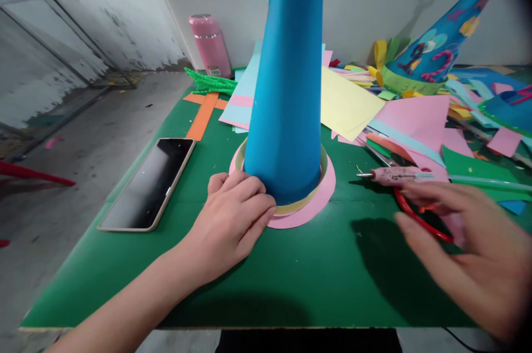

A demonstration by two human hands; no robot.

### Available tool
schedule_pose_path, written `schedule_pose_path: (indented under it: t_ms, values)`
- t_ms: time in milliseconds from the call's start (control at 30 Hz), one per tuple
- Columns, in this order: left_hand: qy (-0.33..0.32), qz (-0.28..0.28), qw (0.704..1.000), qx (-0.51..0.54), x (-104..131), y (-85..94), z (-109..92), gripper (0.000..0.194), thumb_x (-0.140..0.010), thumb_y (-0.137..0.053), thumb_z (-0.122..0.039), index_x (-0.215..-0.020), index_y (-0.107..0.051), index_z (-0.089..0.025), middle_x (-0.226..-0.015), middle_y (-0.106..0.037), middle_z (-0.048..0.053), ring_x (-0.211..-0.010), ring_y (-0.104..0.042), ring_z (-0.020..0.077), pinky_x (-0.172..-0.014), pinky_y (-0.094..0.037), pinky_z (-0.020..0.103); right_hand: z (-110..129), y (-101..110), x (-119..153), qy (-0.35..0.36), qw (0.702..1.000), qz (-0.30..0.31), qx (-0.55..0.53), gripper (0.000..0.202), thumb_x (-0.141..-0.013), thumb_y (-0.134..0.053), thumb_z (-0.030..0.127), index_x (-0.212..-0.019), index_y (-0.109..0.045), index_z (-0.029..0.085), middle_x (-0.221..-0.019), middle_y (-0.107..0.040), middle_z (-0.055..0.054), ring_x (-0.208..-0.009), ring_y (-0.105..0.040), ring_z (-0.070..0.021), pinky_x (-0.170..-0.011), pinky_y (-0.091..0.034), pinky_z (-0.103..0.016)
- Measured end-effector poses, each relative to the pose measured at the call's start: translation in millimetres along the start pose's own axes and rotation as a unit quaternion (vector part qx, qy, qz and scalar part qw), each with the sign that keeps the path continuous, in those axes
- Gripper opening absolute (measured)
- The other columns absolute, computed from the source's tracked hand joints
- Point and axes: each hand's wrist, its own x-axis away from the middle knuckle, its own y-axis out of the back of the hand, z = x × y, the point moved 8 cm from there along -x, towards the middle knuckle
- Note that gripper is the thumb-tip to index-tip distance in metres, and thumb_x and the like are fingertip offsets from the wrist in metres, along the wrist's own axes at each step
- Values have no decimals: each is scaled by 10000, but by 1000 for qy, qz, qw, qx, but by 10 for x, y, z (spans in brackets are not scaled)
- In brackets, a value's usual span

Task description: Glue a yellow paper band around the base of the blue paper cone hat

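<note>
A tall blue paper cone hat [288,92] stands upright on a pink paper brim [326,192], with a yellowish paper band [297,206] around its foot. Curled at the band's front left edge, the fingers of my left hand [239,214] press together on the hat's base. To the right, my right hand [469,247] hovers, slightly blurred, with thumb and fingers apart and nothing between them. Close by its fingertips are a pink hot glue gun [393,175] with a clear glue stick [486,182] and red-handled scissors [419,220], partly hidden by the hand.
A phone [152,187] lies at the left of the green table [299,281]. Behind are a pink bottle [210,45], green pipe cleaners [211,84], orange strips [203,114] and a yellow sheet [349,103]. A decorated blue hat [444,37] leans among paper scraps at the back right.
</note>
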Motion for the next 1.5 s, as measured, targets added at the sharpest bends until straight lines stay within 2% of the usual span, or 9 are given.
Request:
schedule_pose_path:
  t_ms: [67,133,233,333,533,767,1167,1500]
  values:
    - [2,0,1000,-3,-1,1,-7,197,-848,-401,-216,-771,-582,-200,-766,-530,21,-745,-404,174,-667,-252,354,393,-249,-176,81,992,83,-47,315,-774,-549,218,-1087,-519,235,-1037,-570,-48,-954,-522,-211,-810,-417,-351]
    - [4,-1,1000,-5,1,1,-14,198,-849,-403,-223,-770,-583,-200,-763,-530,19,-739,-402,171,-659,-251,351,656,-442,-303,146,977,125,-88,281,-803,-514,184,-1079,-536,231,-1053,-573,-29,-953,-505,-175,-807,-415,-313]
    - [4,0,1000,-5,2,-5,-22,194,-849,-408,-231,-778,-585,-199,-758,-527,20,-744,-404,174,-654,-256,350,822,-647,-417,189,961,163,-118,250,-838,-465,168,-1066,-563,198,-1066,-585,-34,-920,-488,-167,-798,-406,-317]
    - [3,-1,1000,-5,-7,-12,-18,204,-852,-404,-234,-777,-590,-200,-749,-522,23,-745,-409,176,-654,-264,351,891,-720,-458,220,954,169,-111,222,-854,-451,200,-1023,-594,195,-987,-627,-31,-843,-492,-169,-734,-397,-326]
    - [10,-6,1000,5,-18,-9,2,196,-853,-407,-236,-797,-593,-204,-765,-537,26,-762,-423,179,-671,-279,353,918,-773,-478,223,955,184,-69,181,-852,-466,234,-920,-633,240,-843,-651,5,-767,-465,-171,-625,-324,-313]
    - [35,-10,999,26,45,-16,73,147,-847,-416,-221,-820,-556,-187,-831,-588,19,-816,-463,182,-694,-275,354,871,-821,-485,212,953,197,-89,175,-850,-468,201,-900,-631,242,-842,-651,11,-759,-450,-169,-632,-305,-311]
    - [27,1,1000,8,50,-61,96,155,-850,-410,-222,-806,-555,-193,-804,-600,18,-811,-468,185,-707,-268,368,835,-817,-477,215,956,178,-89,185,-846,-475,213,-933,-635,246,-864,-659,6,-762,-466,-164,-624,-317,-304]
    - [26,-4,1000,8,46,-70,90,147,-848,-408,-210,-801,-547,-195,-808,-604,16,-817,-487,184,-692,-254,363,655,-821,-486,168,966,170,-95,152,-829,-507,270,-929,-621,258,-865,-658,20,-779,-477,-168,-673,-337,-320]
